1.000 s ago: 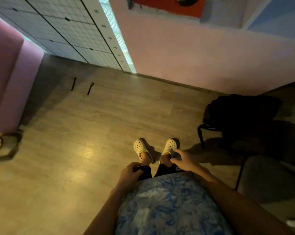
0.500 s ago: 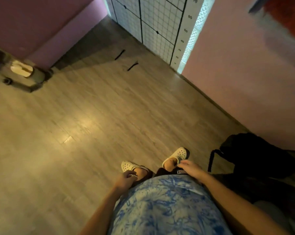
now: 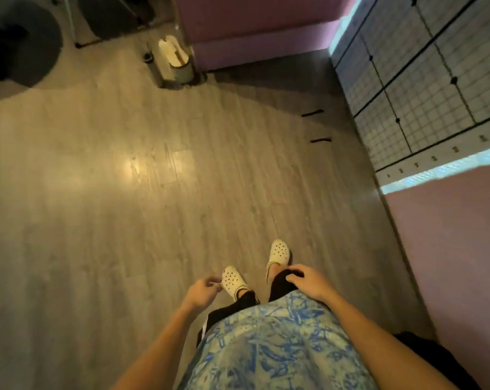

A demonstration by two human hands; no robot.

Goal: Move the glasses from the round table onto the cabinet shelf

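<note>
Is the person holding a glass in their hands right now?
No glass shows. The left hand and right hand both look empty, fingers loosely curled near the legs.

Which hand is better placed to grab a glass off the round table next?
Left, tentatively. The dark round table shows at far upper left, on the left hand's side. Both hands are empty; the right hand hangs on the far side. No glasses are visible.

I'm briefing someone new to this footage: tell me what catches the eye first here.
The white clogs on the grey plank floor at lower centre stand out, with the empty left hand and right hand hanging above them. A white gridded wall panel glows at upper right, and a small bin stands at top centre.
</note>
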